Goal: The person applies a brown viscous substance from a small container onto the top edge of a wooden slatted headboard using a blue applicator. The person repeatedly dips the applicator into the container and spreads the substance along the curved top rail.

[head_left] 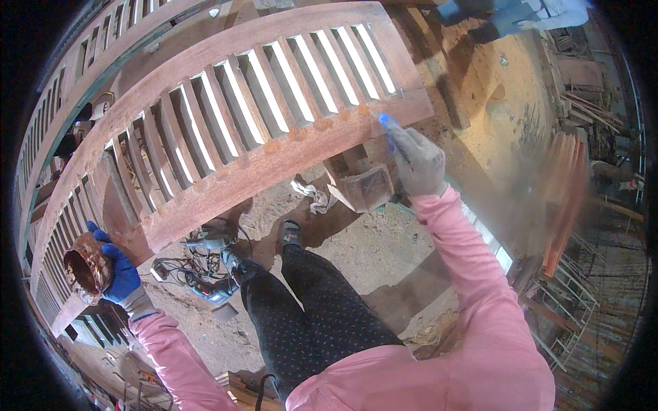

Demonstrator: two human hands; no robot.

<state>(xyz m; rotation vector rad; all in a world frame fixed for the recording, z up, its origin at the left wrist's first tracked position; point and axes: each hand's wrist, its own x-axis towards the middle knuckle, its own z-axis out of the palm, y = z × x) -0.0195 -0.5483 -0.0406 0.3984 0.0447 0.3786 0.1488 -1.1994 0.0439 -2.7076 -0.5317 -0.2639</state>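
Observation:
My left hand (123,272), in a blue and grey glove, grips a brown-crusted round pot (89,268) by its side. The pot is tilted with its mouth toward me. My right hand (417,156), in a grey glove with blue fingertips, is at the lower right edge of a slatted wooden panel (226,183). Its fingers are pressed together and point at the wood; whatever is between them, if anything, is hidden. Reddish-brown patches mark the panel's lower rail near the slat ends. The pot is close to the panel's left part.
Below the panel, a wooden block (367,190) juts out, with a crumpled white scrap (312,196) beside it. Power tools with tangled cords (205,284) lie on the sandy ground by my feet. Reddish boards (565,198) stand at right. Another person's legs (493,19) show at top right.

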